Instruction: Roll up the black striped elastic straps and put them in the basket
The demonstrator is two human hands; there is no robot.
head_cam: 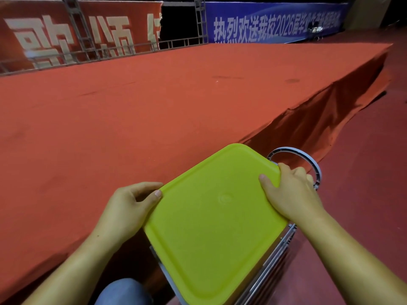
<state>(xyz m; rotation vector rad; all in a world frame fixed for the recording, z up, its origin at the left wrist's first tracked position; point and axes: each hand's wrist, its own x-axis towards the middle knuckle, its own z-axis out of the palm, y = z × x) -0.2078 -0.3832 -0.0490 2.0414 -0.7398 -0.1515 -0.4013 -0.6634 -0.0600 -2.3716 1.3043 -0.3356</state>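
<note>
Head view. Both hands held a yellow-green lid [215, 227] by opposite corners. The left hand [125, 208] pinched the near-left corner between its thumb and curled fingers [157, 193]. The right hand [290, 190] grasped the far-right corner, with the thumb lying flat on top and the other fingers wrapped over the rim. A two-corner grip of this kind probably kept the broad, thin lid level and steady while it was seated or lifted.

Below the right-hand fingers, the bars of a metal frame [272, 266] showed under the lid. Just beyond those fingers stood a grey ring [308, 157]. The frame may have belonged to the basket, but the lid hid whatever lay beneath it.

No black striped straps were visible anywhere, neither in the fingers nor around them, so their position could not be told. Ahead of the left-hand fingers stretched a red carpeted stage [132, 106], with a red banner [44, 36] and a blue banner [275, 20] behind it. A knee in blue jeans [123, 291] showed below the left forearm.
</note>
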